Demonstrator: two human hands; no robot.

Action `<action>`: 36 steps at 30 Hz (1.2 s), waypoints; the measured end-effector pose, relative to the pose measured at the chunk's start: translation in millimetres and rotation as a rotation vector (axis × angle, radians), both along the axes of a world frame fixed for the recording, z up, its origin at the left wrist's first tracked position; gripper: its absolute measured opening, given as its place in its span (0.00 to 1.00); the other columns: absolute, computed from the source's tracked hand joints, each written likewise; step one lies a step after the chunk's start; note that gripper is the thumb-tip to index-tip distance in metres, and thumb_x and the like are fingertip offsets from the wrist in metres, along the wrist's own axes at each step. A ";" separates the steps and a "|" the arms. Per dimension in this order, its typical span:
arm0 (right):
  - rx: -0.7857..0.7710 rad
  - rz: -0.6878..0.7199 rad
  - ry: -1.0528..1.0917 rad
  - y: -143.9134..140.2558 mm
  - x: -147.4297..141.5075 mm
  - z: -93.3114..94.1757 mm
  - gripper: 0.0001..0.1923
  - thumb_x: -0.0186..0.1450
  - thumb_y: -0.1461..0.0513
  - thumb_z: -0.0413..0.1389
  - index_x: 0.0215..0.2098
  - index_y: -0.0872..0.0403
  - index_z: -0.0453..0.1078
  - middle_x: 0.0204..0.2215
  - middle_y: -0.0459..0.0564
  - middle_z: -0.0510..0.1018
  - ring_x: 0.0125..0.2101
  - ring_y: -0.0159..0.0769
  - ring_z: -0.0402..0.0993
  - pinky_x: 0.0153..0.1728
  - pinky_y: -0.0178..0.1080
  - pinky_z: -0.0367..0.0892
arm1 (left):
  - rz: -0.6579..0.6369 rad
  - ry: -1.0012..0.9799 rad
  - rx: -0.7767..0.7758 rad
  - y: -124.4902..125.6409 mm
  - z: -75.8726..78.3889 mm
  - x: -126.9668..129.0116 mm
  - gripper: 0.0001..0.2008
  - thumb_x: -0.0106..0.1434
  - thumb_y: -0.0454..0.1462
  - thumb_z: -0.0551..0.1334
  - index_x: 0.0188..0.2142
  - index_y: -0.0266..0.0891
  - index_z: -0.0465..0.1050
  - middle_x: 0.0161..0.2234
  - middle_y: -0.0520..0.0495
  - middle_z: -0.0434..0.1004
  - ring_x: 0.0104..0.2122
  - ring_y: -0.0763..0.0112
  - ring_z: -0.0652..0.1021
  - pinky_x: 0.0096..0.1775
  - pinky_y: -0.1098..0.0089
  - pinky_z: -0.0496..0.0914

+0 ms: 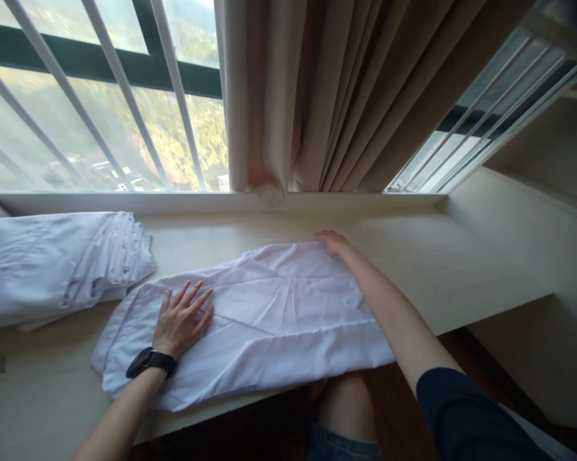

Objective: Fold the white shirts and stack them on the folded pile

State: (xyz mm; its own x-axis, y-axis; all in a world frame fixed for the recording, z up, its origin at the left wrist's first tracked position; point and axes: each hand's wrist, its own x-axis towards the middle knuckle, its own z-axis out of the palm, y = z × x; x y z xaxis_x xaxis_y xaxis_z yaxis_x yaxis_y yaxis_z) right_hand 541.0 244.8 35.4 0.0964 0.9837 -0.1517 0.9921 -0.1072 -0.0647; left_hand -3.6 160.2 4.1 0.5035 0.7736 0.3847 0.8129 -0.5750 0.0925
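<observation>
- The left arm came up from the lower edge of the view and the left hand (182, 320) lay flat, palm down, with a black watch (151, 362) on the wrist.
- The fingers of this hand were spread apart and straight; it gripped nothing and only pressed on the left part of the white cloth (269, 320).
- The right arm, in a dark short sleeve (465, 416), stretched forward and to the left across the cloth, almost fully extended.
- The right hand (333, 243) rested on the far upper corner of the cloth. It touched the fabric there, but I could not tell if the fingers pinched the edge or only lay on it.
- The white cloth was folded into a long band with soft creases, lying on the pale window ledge (437, 256), its near edge reaching the front edge of the ledge.
- To the left, just beside it, lay a pile of folded white cloths (52, 262).
- Behind the ledge hung a beige curtain (326, 96) in front of the barred window (100, 96).
</observation>
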 end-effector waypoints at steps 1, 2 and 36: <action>-0.018 -0.015 -0.029 6.4 -2.1 -0.1 0.38 0.57 0.68 0.60 0.66 0.50 0.63 0.63 0.55 0.68 0.59 0.49 0.65 0.57 0.48 0.63 | -0.032 -0.015 0.009 0.4 -0.7 -1.0 0.23 0.68 0.46 0.57 0.60 0.49 0.72 0.65 0.46 0.65 0.67 0.51 0.62 0.66 0.47 0.49; -0.042 -0.030 -0.061 11.4 -3.7 0.3 0.36 0.57 0.67 0.60 0.64 0.50 0.66 0.61 0.55 0.71 0.57 0.48 0.67 0.56 0.47 0.64 | -0.056 -0.026 0.016 0.8 -1.5 -2.0 0.22 0.67 0.45 0.58 0.59 0.50 0.73 0.64 0.47 0.67 0.66 0.52 0.64 0.66 0.48 0.51; 0.417 0.024 -0.120 -301.1 20.0 -37.7 0.14 0.64 0.68 0.51 0.40 0.53 0.78 0.40 0.54 0.80 0.44 0.43 0.74 0.50 0.41 0.67 | 0.027 -0.020 0.063 -2.4 -2.0 -4.1 0.16 0.68 0.42 0.55 0.50 0.43 0.75 0.39 0.41 0.75 0.41 0.56 0.74 0.45 0.58 0.67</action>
State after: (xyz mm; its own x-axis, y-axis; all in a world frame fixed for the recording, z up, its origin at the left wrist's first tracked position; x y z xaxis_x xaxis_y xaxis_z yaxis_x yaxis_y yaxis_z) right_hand 561.0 -56.3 -2.3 0.0655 0.9608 0.2696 0.9972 -0.0731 0.0182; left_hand -7.7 157.8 2.1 0.4743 0.7612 0.4424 0.8268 -0.5577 0.0732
